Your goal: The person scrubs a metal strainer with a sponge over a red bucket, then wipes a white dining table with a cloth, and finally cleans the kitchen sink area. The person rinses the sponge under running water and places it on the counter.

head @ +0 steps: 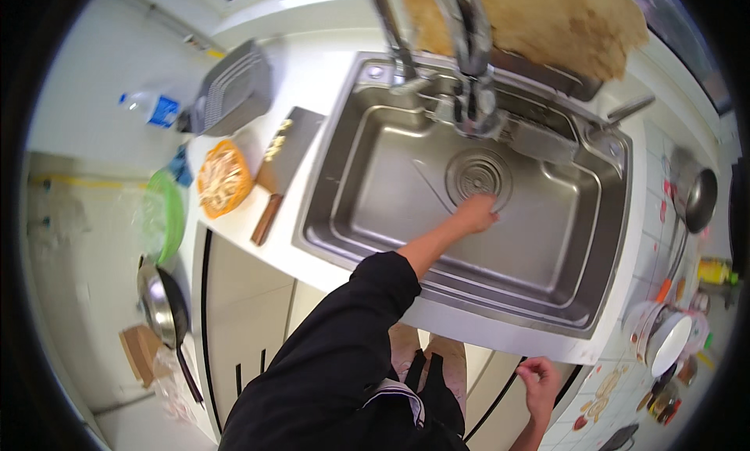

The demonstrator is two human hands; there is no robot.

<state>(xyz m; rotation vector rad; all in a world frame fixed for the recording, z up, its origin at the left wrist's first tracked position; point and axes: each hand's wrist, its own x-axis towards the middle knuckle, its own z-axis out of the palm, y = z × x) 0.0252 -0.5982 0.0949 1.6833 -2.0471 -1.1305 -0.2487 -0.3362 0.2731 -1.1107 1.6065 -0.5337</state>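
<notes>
My left hand (477, 213) reaches down into the stainless steel sink (398, 181), at the near edge of the round drain strainer (477, 178). Its fingertips are hidden, so whether it grips anything is unclear. My right hand (538, 378) is in front of the counter's near edge, fingers loosely curled, with nothing visible in it. The chrome faucet (469, 58) stands over the far side of the basin. On the counter left of the sink lies a cleaver (296, 146) with small pale pieces on its blade. Beside it is an orange basket (249, 178) of pale sliced food.
A grey plastic basket (234, 93) and a bottle (155, 109) stand at the far left. Below them are a green basin (164, 216) and a lidded pan (167, 310). On the right are a ladle (700, 202) and white bowls (668, 345).
</notes>
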